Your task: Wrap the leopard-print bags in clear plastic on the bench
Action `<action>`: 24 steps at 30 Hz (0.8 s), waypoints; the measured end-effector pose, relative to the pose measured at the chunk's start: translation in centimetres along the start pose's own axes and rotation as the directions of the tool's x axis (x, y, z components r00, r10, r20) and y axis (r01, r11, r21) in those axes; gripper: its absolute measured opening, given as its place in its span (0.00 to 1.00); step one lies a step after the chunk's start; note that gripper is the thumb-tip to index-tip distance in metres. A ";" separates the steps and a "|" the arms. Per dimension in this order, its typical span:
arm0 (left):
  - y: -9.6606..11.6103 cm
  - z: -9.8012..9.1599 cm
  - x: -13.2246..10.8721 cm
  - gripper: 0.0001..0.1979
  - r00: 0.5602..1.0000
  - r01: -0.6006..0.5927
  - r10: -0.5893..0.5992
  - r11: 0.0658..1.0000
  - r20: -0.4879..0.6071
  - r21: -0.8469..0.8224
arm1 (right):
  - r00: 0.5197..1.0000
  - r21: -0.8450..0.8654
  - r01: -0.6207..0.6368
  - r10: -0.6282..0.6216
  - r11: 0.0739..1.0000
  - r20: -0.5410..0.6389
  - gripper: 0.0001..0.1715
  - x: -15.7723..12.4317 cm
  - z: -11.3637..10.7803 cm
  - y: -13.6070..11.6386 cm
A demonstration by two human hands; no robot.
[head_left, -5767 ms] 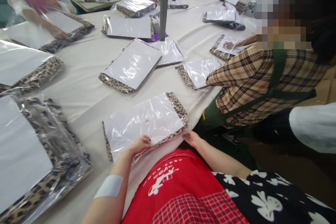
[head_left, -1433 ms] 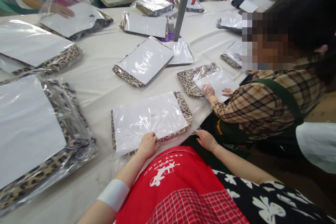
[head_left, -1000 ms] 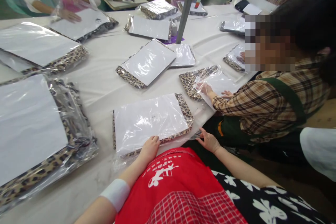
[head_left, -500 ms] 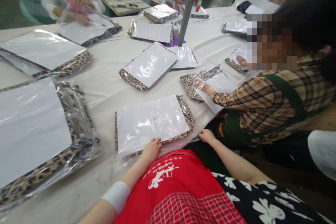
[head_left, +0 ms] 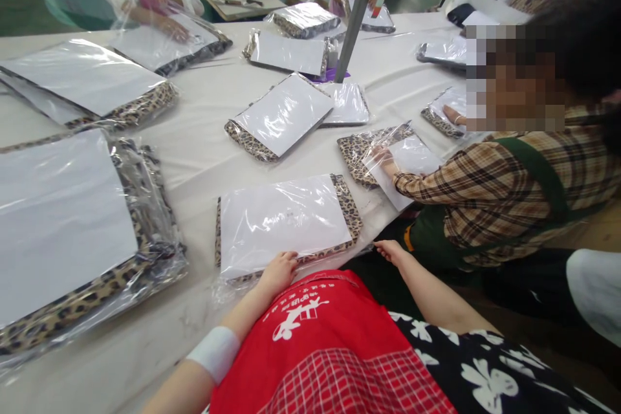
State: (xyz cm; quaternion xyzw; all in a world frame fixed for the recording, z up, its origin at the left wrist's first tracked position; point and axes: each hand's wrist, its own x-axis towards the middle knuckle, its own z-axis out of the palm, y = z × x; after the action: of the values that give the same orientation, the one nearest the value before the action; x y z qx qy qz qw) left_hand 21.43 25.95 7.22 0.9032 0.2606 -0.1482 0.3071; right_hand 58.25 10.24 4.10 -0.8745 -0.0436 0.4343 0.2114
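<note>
- The clear plastic bag, flat, with a folded leopard-print cloth and a white paper sheet inside, lies at the near edge of the table, in the middle, right in front of the red apron.
- My left hand lies on the bag's near edge, fingers together and curled, knuckles up. I cannot tell whether they pinch the film underneath.
- My right hand is at the table's near edge, just right of the bag's near right corner. Its fingers are stretched out together and hold nothing that I can see.
- I judge the bag light and floppy. The film looks slick and crinkly, and only the paper sheet lends some stiffness.
- It should slide easily on the white table cover. I would grip both short ends, where the cloth is thick, rather than the loose film.
- To the right, a co-worker in a brown plaid shirt rests a hand on another leopard-print packet.
- Farther off, a similar white-topped packet lies well apart from mine. A grey metal pole rises behind it.
- On the near left sits a larger stack of bagged leopard cloth.
</note>
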 end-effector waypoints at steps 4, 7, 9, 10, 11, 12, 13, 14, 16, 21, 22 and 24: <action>-0.1 0.0 0.0 0.12 1.000 -0.015 0.015 1.000 -0.006 -0.024 | 0.938 -0.175 0.285 -0.312 0.942 -0.150 0.06 -2.5 -0.5 -2.4; -0.3 -0.1 0.1 0.12 1.000 -0.019 0.019 1.000 0.005 -0.024 | 0.665 -0.387 0.715 -0.738 0.582 0.118 0.11 -5.7 2.2 -4.3; -0.4 -0.2 0.1 0.12 1.000 -0.013 0.014 0.999 0.004 -0.038 | 0.461 -0.388 0.870 -0.781 0.305 0.421 0.17 -7.5 4.8 -4.9; -0.4 -0.2 0.1 0.11 1.000 -0.012 0.012 0.999 0.000 -0.051 | 0.387 -0.373 0.906 -0.748 0.200 0.540 0.20 -8.1 6.1 -4.9; -0.5 -0.3 0.1 0.11 1.000 -0.010 0.010 0.998 -0.004 -0.068 | 0.334 -0.368 0.923 -0.700 0.110 0.631 0.22 -8.4 7.2 -4.9; -0.5 -0.3 0.1 0.11 1.000 -0.007 0.006 0.996 -0.008 -0.085 | 0.307 -0.379 0.925 -0.651 0.032 0.695 0.23 -8.6 8.0 -4.7; -0.5 -0.3 0.1 0.11 1.000 0.000 -0.001 0.995 -0.012 -0.101 | 0.302 -0.403 0.914 -0.603 -0.035 0.738 0.22 -8.5 8.7 -4.5; -0.5 -0.4 0.0 0.10 1.000 0.008 -0.009 0.993 -0.013 -0.115 | 0.315 -0.438 0.894 -0.566 -0.091 0.762 0.20 -8.3 9.0 -4.2; -0.5 -0.4 -0.1 0.10 0.999 0.028 -0.031 0.990 -0.015 -0.138 | 0.357 -0.514 0.841 -0.542 -0.168 0.761 0.15 -7.7 9.0 -3.6; -0.7 -0.4 -0.1 0.09 0.997 0.062 -0.067 0.980 -0.023 -0.190 | 0.393 -0.598 0.793 -0.653 -0.115 0.647 0.10 -6.4 6.6 -2.9; -0.8 -0.4 0.0 0.09 0.997 0.064 -0.070 0.977 -0.021 -0.202 | 0.399 -0.588 0.806 -0.673 -0.066 0.623 0.12 -6.3 6.0 -2.9; -1.0 -0.5 0.0 0.07 0.997 0.070 -0.074 0.972 -0.012 -0.223 | 0.419 -0.544 0.838 -0.703 0.054 0.575 0.13 -5.8 5.0 -3.0</action>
State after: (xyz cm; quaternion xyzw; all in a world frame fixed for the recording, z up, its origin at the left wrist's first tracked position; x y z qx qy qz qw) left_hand 20.95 26.97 7.11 0.8546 0.3111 -0.1200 0.3982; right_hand 51.07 13.09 7.00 -0.6660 -0.7030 0.2496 0.0015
